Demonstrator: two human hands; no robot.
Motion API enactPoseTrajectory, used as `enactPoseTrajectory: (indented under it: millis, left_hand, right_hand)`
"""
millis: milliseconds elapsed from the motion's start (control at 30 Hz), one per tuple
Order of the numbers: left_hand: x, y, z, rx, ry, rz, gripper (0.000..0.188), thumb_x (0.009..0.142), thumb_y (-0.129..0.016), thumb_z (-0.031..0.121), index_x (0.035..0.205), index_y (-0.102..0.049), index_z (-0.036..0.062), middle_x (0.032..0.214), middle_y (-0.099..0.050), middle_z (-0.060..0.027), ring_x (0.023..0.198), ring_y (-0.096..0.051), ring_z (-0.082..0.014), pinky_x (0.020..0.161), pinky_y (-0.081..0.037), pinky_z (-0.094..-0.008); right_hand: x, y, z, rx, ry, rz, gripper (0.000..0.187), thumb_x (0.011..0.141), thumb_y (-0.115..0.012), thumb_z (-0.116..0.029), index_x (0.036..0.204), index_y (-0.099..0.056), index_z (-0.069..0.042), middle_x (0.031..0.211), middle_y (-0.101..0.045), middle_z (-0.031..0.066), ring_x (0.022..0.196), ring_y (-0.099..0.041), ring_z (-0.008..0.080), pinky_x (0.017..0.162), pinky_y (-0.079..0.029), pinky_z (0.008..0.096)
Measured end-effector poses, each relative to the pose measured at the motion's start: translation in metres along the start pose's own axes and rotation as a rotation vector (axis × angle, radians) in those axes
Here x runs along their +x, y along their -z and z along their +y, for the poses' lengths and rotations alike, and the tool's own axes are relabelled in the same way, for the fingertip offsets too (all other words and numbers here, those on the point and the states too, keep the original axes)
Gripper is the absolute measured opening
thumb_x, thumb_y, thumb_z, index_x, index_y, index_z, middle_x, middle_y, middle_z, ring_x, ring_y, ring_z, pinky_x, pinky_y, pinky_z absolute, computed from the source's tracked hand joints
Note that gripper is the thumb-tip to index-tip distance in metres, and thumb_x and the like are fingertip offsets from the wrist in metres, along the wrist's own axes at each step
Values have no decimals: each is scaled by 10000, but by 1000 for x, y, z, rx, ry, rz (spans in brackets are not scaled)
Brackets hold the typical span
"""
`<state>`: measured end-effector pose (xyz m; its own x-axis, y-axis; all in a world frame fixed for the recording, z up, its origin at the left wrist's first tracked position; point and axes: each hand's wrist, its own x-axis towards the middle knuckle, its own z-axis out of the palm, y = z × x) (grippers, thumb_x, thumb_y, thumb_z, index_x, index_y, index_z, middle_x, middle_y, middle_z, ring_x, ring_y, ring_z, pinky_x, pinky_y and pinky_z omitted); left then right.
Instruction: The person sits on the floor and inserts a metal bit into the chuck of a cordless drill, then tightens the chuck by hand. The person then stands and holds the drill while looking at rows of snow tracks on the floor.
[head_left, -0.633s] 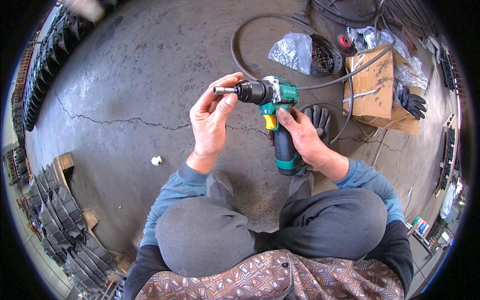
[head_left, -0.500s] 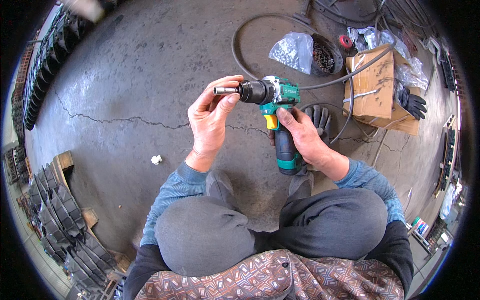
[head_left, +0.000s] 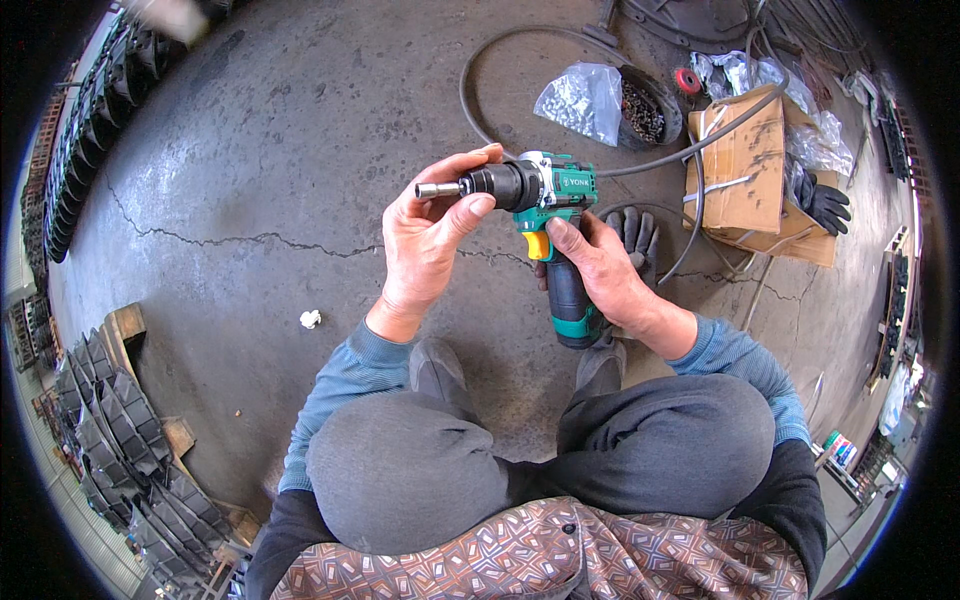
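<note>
Cordless driver (head_left: 548, 215) held in both hands above the concrete floor (head_left: 250, 150).
Right hand (head_left: 598, 270) wraps the grip, its natural hold; left hand (head_left: 430, 230) pinches the black chuck (head_left: 497, 186). Likely rigid and hefty, battery-heavy at the base.

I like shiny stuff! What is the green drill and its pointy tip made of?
The green and black cordless drill looks like matte plastic, moulded and evenly coloured. Its silver socket tip seems bare metal: grey and glinting.
</note>
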<state>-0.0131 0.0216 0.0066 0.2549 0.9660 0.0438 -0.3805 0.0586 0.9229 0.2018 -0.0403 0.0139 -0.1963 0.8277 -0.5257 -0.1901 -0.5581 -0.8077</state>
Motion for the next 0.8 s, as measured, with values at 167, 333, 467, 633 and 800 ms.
enactPoseTrajectory:
  millis: [167, 333, 467, 633, 800]
  left_hand:
    - [1, 0, 4, 23, -10, -55, 444, 936, -770, 101, 1349, -643, 0, 1389, -654, -205, 1320, -609, -294, 1132, -484, -425]
    - [1, -1, -3, -50, -28, -54, 504, 963, -717, 87, 1436, -561, 7, 1455, -601, -213, 1370, -568, -305, 1170, -444, -442]
    - [4, -6, -6, -53, -68, -59, 540, 973, -692, 83, 1478, -513, 16, 1486, -572, -212, 1390, -547, -313, 1190, -422, -454]
    - [0, -6, -6, -68, -61, -13, 526, 968, -703, 85, 1462, -534, 18, 1477, -583, -200, 1375, -560, -302, 1181, -435, -450]
    - [0, -1, -4, -30, -4, 3, 482, 947, -745, 103, 1398, -607, 2, 1430, -626, -195, 1337, -594, -292, 1163, -455, -437]
  right_hand:
    - [-2, 1, -4, 6, -11, -17, 587, 1006, -658, -530, 1263, -550, -14, 986, -663, 85, 818, -685, 169, 709, -591, 315]
    - [0, -2, -2, 40, -19, -29, 584, 1006, -650, -543, 1238, -563, -14, 970, -671, 86, 795, -689, 172, 697, -590, 313]
    - [0, -5, -3, 73, -21, 12, 607, 989, -666, -562, 1238, -588, -13, 960, -672, 67, 765, -672, 148, 669, -563, 293]
    - [2, -5, -3, 71, -2, 10, 578, 1008, -653, -534, 1236, -565, -10, 970, -670, 81, 782, -687, 167, 681, -586, 310]
    - [2, -3, -3, 67, -6, 9, 539, 1026, -637, -507, 1231, -559, -14, 970, -671, 86, 790, -694, 176, 684, -595, 317]
